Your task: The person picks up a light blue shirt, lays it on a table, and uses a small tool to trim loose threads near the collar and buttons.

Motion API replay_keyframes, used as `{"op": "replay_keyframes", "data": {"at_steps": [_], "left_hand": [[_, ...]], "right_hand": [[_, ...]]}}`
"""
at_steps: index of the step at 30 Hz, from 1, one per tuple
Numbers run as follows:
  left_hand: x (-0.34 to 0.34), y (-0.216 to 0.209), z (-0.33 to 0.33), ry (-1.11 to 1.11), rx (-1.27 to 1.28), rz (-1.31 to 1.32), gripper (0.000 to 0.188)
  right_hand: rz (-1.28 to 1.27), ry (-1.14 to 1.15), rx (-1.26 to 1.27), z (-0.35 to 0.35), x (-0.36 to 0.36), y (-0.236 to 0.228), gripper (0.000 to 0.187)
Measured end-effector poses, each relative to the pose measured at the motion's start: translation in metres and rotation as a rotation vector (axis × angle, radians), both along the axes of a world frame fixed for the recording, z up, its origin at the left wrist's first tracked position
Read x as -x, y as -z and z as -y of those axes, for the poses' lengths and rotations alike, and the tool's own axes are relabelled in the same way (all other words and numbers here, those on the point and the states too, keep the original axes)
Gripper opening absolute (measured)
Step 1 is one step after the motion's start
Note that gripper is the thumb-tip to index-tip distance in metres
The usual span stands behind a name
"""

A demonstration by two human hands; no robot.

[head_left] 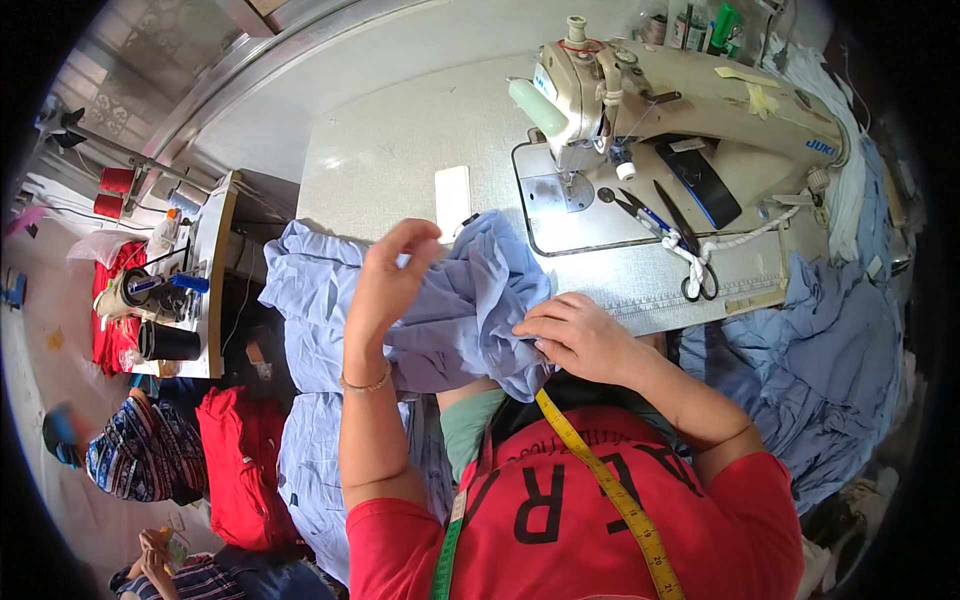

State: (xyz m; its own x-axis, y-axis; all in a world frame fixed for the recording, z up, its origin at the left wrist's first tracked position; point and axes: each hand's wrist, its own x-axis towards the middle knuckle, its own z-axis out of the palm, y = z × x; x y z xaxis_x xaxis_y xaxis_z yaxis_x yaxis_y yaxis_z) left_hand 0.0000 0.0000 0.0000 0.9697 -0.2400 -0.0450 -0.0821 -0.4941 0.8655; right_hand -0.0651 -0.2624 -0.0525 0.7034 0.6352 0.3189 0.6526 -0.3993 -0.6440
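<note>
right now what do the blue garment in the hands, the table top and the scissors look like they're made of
Blue garment: thin woven cloth, probably cotton or a blend; matte, with soft folds and creases. Table top: pale laminate or similar hard board, smooth with a faint sheen. Scissors: dark metal blades; the handles seem wrapped in white cord or cloth.
</note>
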Motion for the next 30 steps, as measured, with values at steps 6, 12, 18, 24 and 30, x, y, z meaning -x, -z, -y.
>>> {"op": "replay_keyframes", "data": {"at_steps": [6, 12, 18, 24, 30], "left_hand": [[-0.012, 0.023, 0.038, 0.213, -0.337, 0.593, 0.029], [-0.021, 0.009, 0.031, 0.148, -0.065, 0.329, 0.036], [0.01, -0.047, 0.013, 0.157, 0.1, 0.384, 0.028], [0.039, -0.09, -0.023, 0.435, 0.487, 0.361, 0.01], [0.064, -0.124, -0.065, 0.405, 0.374, 0.418, 0.014]], "right_hand": [[-0.038, -0.008, -0.012, -0.005, -0.006, -0.003, 0.018], [-0.47, 0.204, -0.196, 0.005, -0.016, -0.002, 0.031], [-0.375, 0.16, -0.272, -0.018, -0.05, -0.01, 0.056], [-0.452, -0.075, -0.216, -0.066, -0.063, -0.039, 0.024], [-0.699, -0.16, -0.516, -0.061, -0.075, -0.07, 0.021]]}}
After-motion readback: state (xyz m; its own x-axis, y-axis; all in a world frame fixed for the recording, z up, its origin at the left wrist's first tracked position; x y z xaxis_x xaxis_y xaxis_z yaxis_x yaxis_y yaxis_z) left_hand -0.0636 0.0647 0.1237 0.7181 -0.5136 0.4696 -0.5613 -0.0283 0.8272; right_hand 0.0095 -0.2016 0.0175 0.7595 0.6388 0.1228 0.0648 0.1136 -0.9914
